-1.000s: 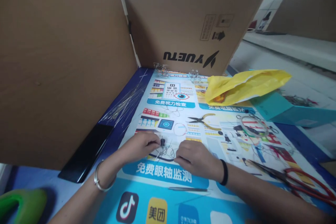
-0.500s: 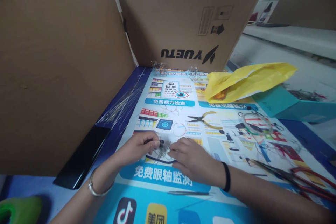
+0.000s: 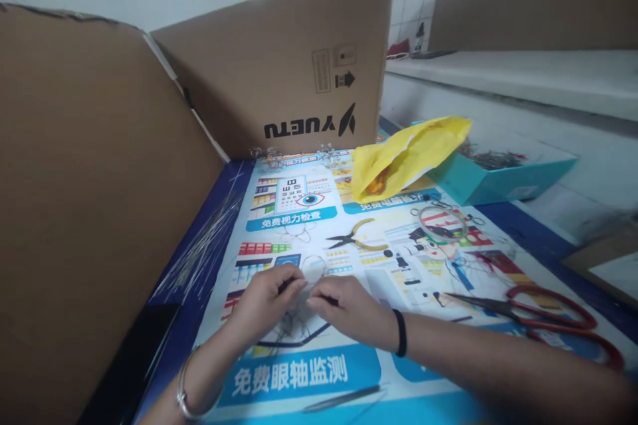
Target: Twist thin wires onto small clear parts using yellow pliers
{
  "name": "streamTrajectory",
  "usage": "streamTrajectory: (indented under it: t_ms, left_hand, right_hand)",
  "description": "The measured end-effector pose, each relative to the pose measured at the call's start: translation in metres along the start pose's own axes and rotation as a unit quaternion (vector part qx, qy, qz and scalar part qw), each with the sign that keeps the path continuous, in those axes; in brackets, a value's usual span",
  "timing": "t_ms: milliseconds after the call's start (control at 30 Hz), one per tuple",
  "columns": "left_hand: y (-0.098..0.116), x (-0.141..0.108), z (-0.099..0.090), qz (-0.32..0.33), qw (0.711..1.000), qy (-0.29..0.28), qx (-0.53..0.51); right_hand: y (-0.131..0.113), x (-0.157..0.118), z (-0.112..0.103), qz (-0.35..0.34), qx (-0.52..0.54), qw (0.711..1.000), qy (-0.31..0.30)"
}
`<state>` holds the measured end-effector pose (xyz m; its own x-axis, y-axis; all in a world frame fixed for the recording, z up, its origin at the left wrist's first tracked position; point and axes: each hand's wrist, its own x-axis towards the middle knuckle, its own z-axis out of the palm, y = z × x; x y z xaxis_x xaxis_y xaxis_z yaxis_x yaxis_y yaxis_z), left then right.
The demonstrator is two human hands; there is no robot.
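My left hand (image 3: 269, 297), with a silver bangle on its wrist, is closed in a pinch. My right hand (image 3: 349, 309), wearing a black band, pinches just beside it, fingertips almost meeting. Whatever lies between the fingers is too small and blurred to make out. A loose tangle of thin wires (image 3: 286, 327) shows below the hands on the printed sheet. Beyond them lies a pair of pliers (image 3: 355, 236) with yellow handles, jaws apart. Nearer me is a slim metal tool (image 3: 341, 399), perhaps tweezers. Red-handled scissors (image 3: 518, 312) rest right of my right hand.
Cardboard panels (image 3: 279, 80) stand at the left and back. A bundle of thin straight wires (image 3: 202, 249) lies at the left, near a dark flat slab (image 3: 132, 358). At the right are a wire coil (image 3: 442, 223), a yellow bag (image 3: 411, 153) and a teal box (image 3: 518, 184).
The camera view has shifted, so the scene sits further left. My hands have come closer together. The dark bit and wires formerly seen at my left fingertips no longer show there.
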<state>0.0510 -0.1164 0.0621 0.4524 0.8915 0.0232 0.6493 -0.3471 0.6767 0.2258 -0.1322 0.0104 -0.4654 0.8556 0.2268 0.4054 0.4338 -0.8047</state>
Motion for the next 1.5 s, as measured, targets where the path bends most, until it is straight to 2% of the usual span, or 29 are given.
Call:
streamTrajectory:
  t_ms: [100, 167, 267, 467, 567, 667, 733, 800, 867, 900, 967, 1067, 1167, 1333, 1400, 1500]
  left_hand:
    - [0.003, 0.015, 0.008, 0.014, 0.999, 0.028, -0.033]
    - [0.000, 0.019, 0.015, 0.011, 0.996, 0.045, -0.079]
    - [-0.011, 0.019, 0.025, -0.028, 0.988, 0.056, -0.143]
    - [-0.022, 0.013, 0.032, -0.043, 0.969, 0.015, -0.244]
    - [-0.023, 0.013, 0.030, -0.054, 0.960, 0.025, -0.272]
    - [-0.026, 0.015, 0.026, -0.052, 0.941, 0.098, -0.319]
    - [-0.029, 0.018, 0.023, -0.045, 0.914, 0.160, -0.369]
    - [-0.031, 0.021, 0.021, -0.055, 0.873, 0.191, -0.445]
    - [-0.032, 0.024, 0.019, -0.071, 0.828, 0.188, -0.524]
    - [-0.032, 0.025, 0.019, -0.080, 0.814, 0.179, -0.547]
    - [-0.032, 0.026, 0.019, -0.096, 0.795, 0.169, -0.575]
    - [-0.031, 0.026, 0.020, -0.101, 0.788, 0.175, -0.582]
    - [-0.030, 0.025, 0.022, -0.076, 0.793, 0.174, -0.579]
    - [-0.030, 0.024, 0.023, -0.076, 0.802, 0.164, -0.569]
    - [-0.030, 0.025, 0.024, -0.090, 0.805, 0.169, -0.562]
    - [-0.031, 0.026, 0.024, -0.108, 0.808, 0.179, -0.550]
  right_hand:
    - [0.003, 0.003, -0.004, 0.042, 0.055, 0.997, 0.037]
    - [0.006, 0.005, -0.007, 0.045, 0.080, 0.994, 0.055]
    - [0.008, 0.005, -0.007, 0.037, 0.085, 0.994, 0.051]
    - [0.010, 0.004, -0.003, 0.037, 0.076, 0.996, 0.024]
    - [0.008, 0.007, -0.012, 0.035, 0.037, 0.999, -0.002]
    - [0.005, 0.013, -0.034, 0.003, -0.110, 0.994, 0.025]
    - [0.008, 0.017, -0.051, -0.011, -0.265, 0.962, 0.065]
    - [0.016, 0.018, -0.063, 0.035, -0.411, 0.909, 0.061]
    - [0.028, 0.019, -0.070, 0.067, -0.485, 0.871, 0.026]
    - [0.034, 0.019, -0.072, 0.065, -0.502, 0.862, 0.002]
    - [0.044, 0.021, -0.072, 0.055, -0.531, 0.846, -0.001]
    - [0.053, 0.027, -0.068, 0.042, -0.555, 0.831, 0.008]
    - [0.054, 0.031, -0.064, 0.038, -0.562, 0.826, 0.003]
    - [0.047, 0.024, -0.070, 0.063, -0.539, 0.840, 0.002]
    - [0.045, 0.019, -0.077, 0.056, -0.517, 0.854, -0.027]
    - [0.045, 0.014, -0.083, 0.024, -0.532, 0.843, -0.076]
